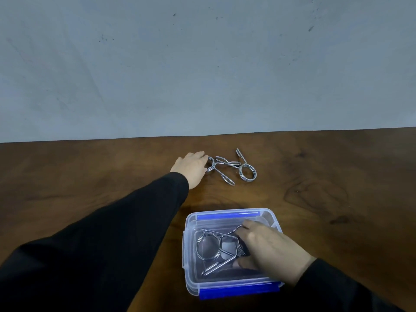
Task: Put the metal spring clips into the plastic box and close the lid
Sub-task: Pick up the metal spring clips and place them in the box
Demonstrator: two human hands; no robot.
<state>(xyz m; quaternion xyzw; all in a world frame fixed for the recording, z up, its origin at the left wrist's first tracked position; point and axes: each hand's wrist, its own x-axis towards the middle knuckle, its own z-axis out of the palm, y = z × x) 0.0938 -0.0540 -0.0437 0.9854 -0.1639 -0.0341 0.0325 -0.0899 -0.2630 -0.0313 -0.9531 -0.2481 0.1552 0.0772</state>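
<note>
Reaching to mid-frame, the left hand (192,168) touched a shiny wire clip (219,170), fingers loosely curled, beside another clip (246,168). Lower down, the right hand (267,251) pinched a clip (216,248) inside the clear box (189,255), ring pointing left.

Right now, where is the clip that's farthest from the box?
In the head view, that spring clip lies on the table, right of the left hand, touching another clip.

A plain work table against a bare wall; the kind of room cannot be told.

A dark brown wooden table (326,176) with visible grain meets a pale grey wall (202,64), scuffed and speckled with small dark marks, just beyond the left hand (191,168). No furnishings show.
</note>
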